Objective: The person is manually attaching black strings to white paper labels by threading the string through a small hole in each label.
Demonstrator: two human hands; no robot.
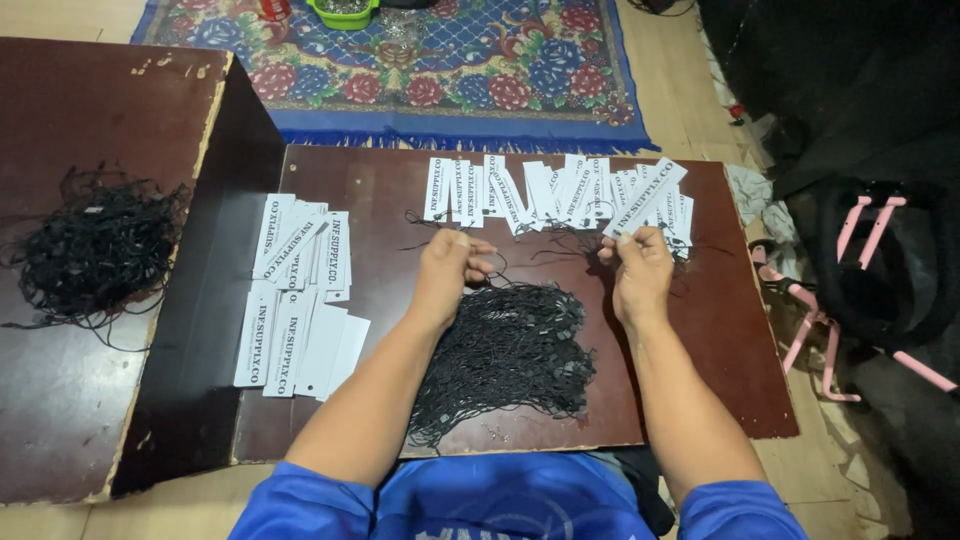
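White paper tag (645, 198) is pinched in the right hand (640, 272), held tilted over the far edge of the low brown bench (720, 330), right above the row of tags (540, 190).
Left hand (447, 265) is closed on a thin black string (500, 262) running toward the right hand.
Head view only.
Black string pile (510, 345) lies between the forearms, touching the left wrist.
Stack of tags (295, 290) at the bench's left end.
Second string heap (95, 245) sits on the taller bench (60, 420) at left.
Risk, my read: the strings look tangled, so pulling one could drag others and knock the tag row out of order.
Containers: green tub (345, 12) on the patterned rug (500, 80); contents too small to tell.
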